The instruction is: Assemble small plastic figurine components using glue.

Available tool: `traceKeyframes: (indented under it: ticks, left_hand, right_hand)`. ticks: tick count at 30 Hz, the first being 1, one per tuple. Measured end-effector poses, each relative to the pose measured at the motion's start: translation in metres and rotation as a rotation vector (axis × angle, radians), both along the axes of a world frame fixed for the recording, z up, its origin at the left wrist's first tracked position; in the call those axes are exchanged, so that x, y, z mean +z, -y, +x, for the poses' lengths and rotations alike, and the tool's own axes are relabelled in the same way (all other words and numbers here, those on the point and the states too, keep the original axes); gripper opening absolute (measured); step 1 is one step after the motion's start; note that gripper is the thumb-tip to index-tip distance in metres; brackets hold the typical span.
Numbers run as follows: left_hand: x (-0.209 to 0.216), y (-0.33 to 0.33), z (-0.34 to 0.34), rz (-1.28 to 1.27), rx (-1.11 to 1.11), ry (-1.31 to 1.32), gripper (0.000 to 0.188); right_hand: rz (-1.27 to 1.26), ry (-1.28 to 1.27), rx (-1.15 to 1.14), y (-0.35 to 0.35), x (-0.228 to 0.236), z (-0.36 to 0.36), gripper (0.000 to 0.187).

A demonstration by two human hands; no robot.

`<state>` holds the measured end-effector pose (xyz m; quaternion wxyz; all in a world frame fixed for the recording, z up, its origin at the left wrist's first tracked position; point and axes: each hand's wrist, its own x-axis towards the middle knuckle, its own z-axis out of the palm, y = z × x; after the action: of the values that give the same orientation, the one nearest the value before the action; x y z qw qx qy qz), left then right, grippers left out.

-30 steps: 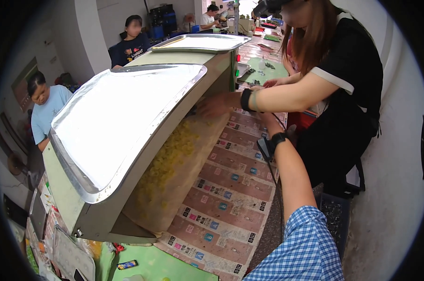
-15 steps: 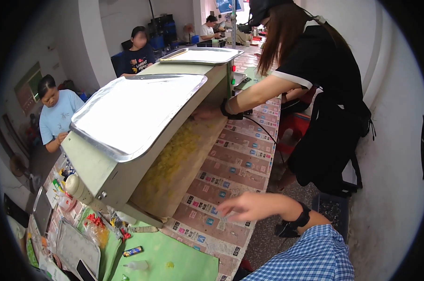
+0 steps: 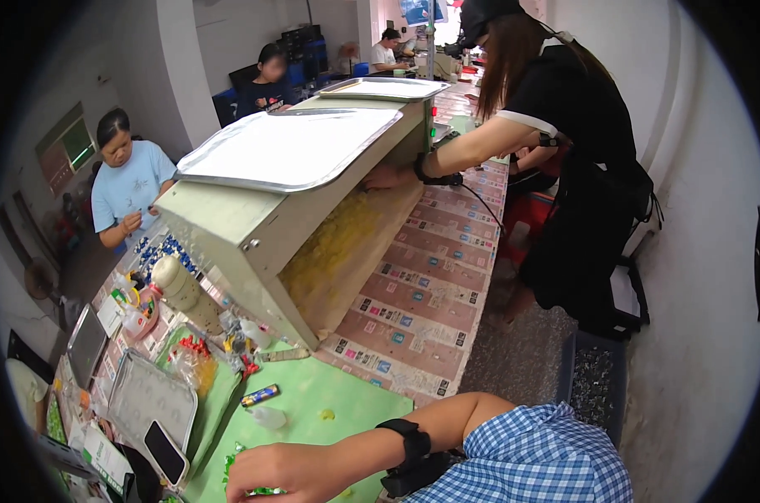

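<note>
My right hand (image 3: 283,471), on an arm in a blue checked sleeve with a black wrist strap, is low over the green mat (image 3: 355,394). Its fingers bend downward and run out at the lower edge, so their tips are hidden. Small shiny green pieces (image 3: 232,459) lie beside and partly under it. Just beyond are a small translucent bottle (image 3: 268,417), a blue-and-yellow cylinder like a battery or lighter (image 3: 260,396), and a yellowish-green blob (image 3: 326,415). My left hand is out of view.
A box-like pale machine (image 3: 233,239) with metal trays (image 3: 288,147) on top stands ahead, yellow pieces (image 3: 334,243) inside. A co-worker in black (image 3: 581,126) reaches into it from the right. Left are a phone (image 3: 166,453), a grey tray (image 3: 153,398) and a tumbler (image 3: 183,289).
My right hand has swung left and toward me, from beside the newspaper-like table cover to the green pieces. The view has shifted, and the co-worker's arm still reaches into the machine.
</note>
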<state>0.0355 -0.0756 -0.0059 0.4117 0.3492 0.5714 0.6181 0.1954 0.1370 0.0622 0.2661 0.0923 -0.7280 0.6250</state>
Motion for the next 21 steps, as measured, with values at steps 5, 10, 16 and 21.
traceKeyframes:
  ticks: [5,10,16,21]
  left_hand:
    - [-0.012,0.022,-0.015,0.082,0.164,0.027,0.014]
    - [-0.009,0.018,-0.010,0.259,0.218,0.222,0.015]
    - [-0.015,0.037,0.003,0.233,0.518,0.355,0.020]
    - [-0.012,-0.001,-0.015,0.232,-0.141,0.646,0.018]
  right_hand:
    - [-0.027,0.031,0.013,0.031,0.003,-0.038,0.018]
    - [0.237,-0.105,-0.025,0.050,-0.016,-0.082,0.016]
    - [0.323,-0.129,-0.052,0.063,-0.061,-0.091,0.031]
    - [0.387,-0.004,-0.109,0.049,-0.045,-0.080,0.028]
